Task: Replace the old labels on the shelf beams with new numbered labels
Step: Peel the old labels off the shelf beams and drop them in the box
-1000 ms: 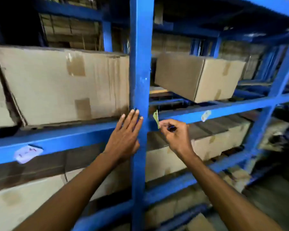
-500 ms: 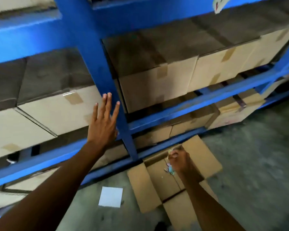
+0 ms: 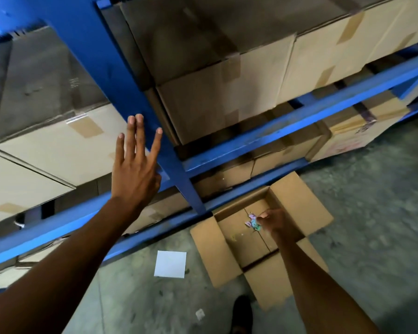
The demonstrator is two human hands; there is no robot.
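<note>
The person's left hand is spread flat, fingers straight and apart, its fingertips lying against the blue upright post of the rack; it grips nothing. The right hand reaches down at about 5 o'clock from the left one, into an open cardboard box on the floor, fingers drawn together at a small crumpled scrap of label; whether the scrap is still pinched or already loose, the blur does not show. The box stands just off the foot of the post, its four flaps folded outward, the far-left corner nearly touching the lowest shelf beam. Taped cartons fill the shelves up to their front edges, at 12 and 9 o'clock from the left hand. Bare grey floor opens at 3 o'clock of the box. A white square sheet lies at 8 o'clock of the box, apart from it, and a dark shoe toe shows at 6 o'clock.
</note>
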